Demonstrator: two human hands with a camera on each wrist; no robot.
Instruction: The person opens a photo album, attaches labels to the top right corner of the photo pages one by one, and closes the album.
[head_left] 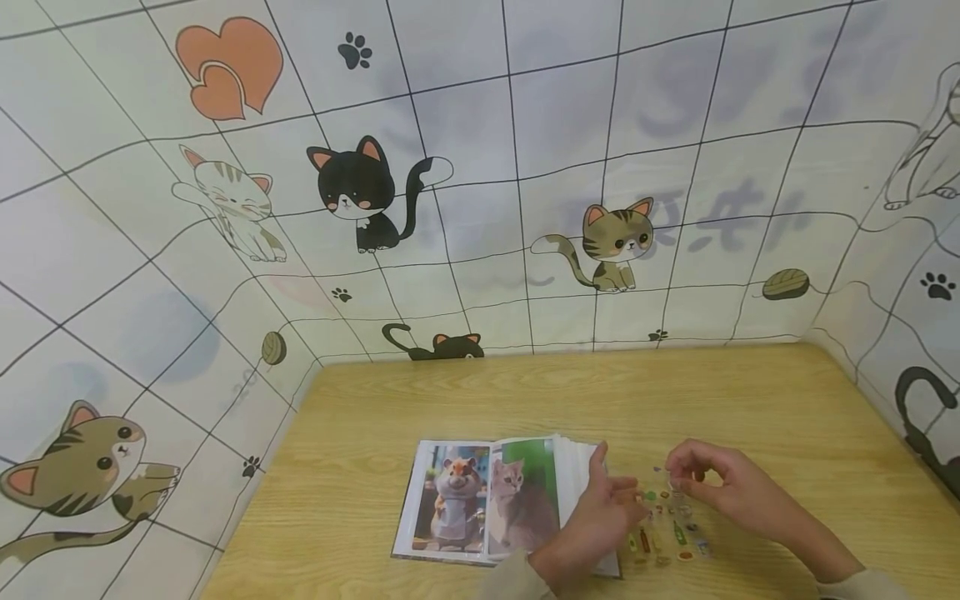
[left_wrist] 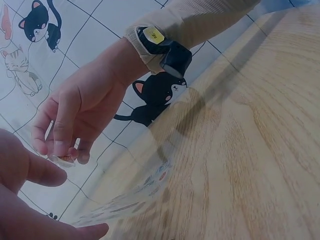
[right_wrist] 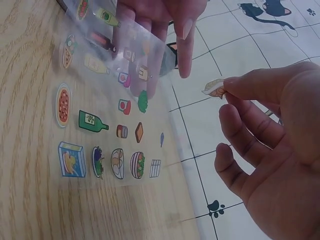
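My right hand (head_left: 731,485) pinches a small peeled sticker (right_wrist: 215,88) between thumb and index finger, above the table. The sticker is partly brown, with a pale curled edge. Below it lies a clear sticker sheet (right_wrist: 107,140) printed with several food pictures, among them a green bottle (right_wrist: 92,121) and a pizza (right_wrist: 63,106). My left hand (head_left: 603,512) is at the sheet's left side, its fingers extended and thumb apart. In the right wrist view, some left fingers show through the raised end of the sheet; how firmly they touch it cannot be told.
An open photo album (head_left: 411,504) lies left of the sheet, with a hamster picture (head_left: 453,500) and a cat picture (head_left: 517,508); my left forearm crosses its lower right. The wooden table (head_left: 360,400) meets cat-patterned wall coverings (head_left: 480,208) at the back and sides.
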